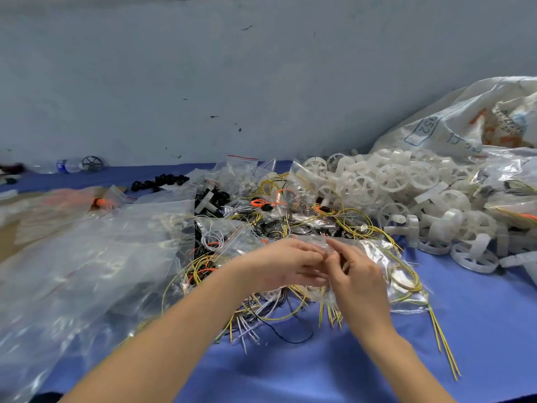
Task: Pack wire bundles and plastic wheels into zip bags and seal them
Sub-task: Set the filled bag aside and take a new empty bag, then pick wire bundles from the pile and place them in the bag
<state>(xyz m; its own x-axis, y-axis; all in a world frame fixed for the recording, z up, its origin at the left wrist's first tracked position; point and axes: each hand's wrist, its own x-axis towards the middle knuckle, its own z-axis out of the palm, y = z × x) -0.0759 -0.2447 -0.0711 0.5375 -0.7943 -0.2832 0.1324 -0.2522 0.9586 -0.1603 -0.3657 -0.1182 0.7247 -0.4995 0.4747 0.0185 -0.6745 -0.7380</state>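
Hands meet at zip bag [374, 257] mouth: left hand [287, 264] and right hand [359, 276] both pinch its top edge, likely sealing; plastic wheels [406, 187] heaped within reach.

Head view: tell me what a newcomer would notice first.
The left hand and right hand meet in the centre foreground, pinching a zip bag. Behind them on the right rises a heap of white wheels. A tangle of wires sprawls in the middle, with clear bags on the left.
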